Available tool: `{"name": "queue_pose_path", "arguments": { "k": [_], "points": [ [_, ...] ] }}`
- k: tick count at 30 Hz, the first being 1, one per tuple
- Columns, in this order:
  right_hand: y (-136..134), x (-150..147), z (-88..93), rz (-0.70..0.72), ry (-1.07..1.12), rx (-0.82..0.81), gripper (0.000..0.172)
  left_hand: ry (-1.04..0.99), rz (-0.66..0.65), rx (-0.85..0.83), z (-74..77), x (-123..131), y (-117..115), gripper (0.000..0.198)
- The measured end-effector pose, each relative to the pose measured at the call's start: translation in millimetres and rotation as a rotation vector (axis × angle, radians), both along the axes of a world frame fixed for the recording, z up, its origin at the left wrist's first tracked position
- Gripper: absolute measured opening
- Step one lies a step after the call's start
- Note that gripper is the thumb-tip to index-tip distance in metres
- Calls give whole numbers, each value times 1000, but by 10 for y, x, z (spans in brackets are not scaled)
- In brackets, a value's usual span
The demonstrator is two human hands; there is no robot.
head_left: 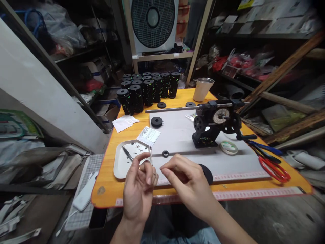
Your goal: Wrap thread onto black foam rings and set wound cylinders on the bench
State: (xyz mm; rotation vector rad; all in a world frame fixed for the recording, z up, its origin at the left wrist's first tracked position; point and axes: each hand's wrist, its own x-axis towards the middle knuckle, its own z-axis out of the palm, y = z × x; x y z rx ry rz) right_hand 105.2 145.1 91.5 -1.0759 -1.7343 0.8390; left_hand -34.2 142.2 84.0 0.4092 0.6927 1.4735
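Observation:
My left hand (pixel 139 186) is held palm up over the front edge of the table, with its fingers curled in. A thin ring shows on one finger; whatever lies inside the curl is hidden. Beside it, my right hand (pixel 189 178) has thumb and forefinger brought together in a pinch, and anything between them is too small to make out. Just beyond the hands a small dark ring-shaped part (pixel 165 154) lies on the grey board (pixel 177 135). A black disc (pixel 206 173) is partly covered by my right hand. The white tray (pixel 118 166) at left holds a pen (pixel 127 153) and small dark pieces.
A hand-cranked winding machine (pixel 215 122) stands on the board, its long rod reaching left. Black speckled cylinders (pixel 148 92) crowd the back. Nearby are a black round part (pixel 156 122), a tape roll (pixel 228 147), a cup (pixel 203 89), red-handled scissors (pixel 274 169) and a paper slip (pixel 149 136).

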Motion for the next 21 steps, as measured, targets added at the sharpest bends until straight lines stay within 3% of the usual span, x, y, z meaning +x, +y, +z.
{"name": "queue_pose_path", "arguments": {
  "k": [4, 10, 17, 21],
  "points": [
    [-21, 12, -57, -33, 47, -14, 12, -15, -9, 45, 36, 112, 6, 31],
    [-37, 50, -67, -123, 9, 94, 12, 27, -40, 94, 9, 212, 12, 30],
    [30, 168, -97, -82, 11, -73, 16, -13, -183, 129, -35, 108, 9, 25],
    [72, 272, -129, -98, 69, -141, 18, 119, -173, 119, -101, -25, -5, 18]
  ]
}}
